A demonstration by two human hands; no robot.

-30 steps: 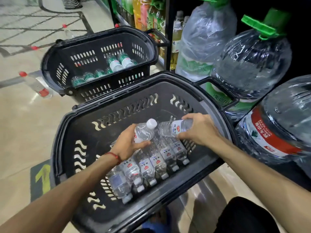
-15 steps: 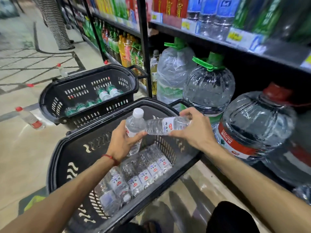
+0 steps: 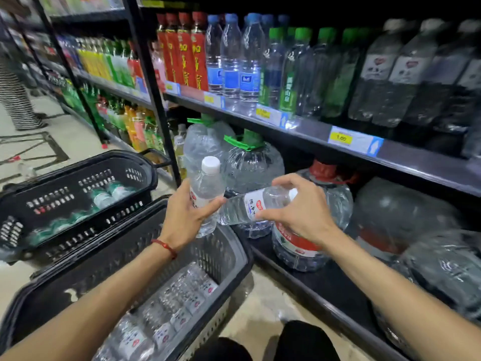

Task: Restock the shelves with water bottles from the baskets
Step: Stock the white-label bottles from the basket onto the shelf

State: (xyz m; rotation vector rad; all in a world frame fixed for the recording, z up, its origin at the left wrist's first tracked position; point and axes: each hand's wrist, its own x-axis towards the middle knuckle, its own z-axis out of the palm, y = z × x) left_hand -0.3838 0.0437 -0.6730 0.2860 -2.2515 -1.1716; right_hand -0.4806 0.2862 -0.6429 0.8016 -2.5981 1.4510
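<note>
My left hand (image 3: 186, 217) grips a small clear water bottle (image 3: 207, 186) with a white cap, held upright above the near black basket (image 3: 235, 254). My right hand (image 3: 299, 209) holds a second small bottle (image 3: 247, 208) lying sideways, its base pointing at the first one. Several more small bottles (image 3: 177, 308) lie in a row on the near basket's floor. Above, a shelf (image 3: 312, 131) carries standing bottles with blue, green and white caps.
A second black basket (image 3: 78, 162) with green-labelled bottles stands at the left. Large water jugs (image 3: 252, 162) fill the bottom shelf in front of my hands. A person in striped trousers (image 3: 15, 100) stands down the aisle. My dark-clad knees (image 3: 307, 342) are at the bottom edge.
Both hands have lifted their bottles out of the near basket and up toward the shelf. My view has tilted up from the basket to the shelves.
</note>
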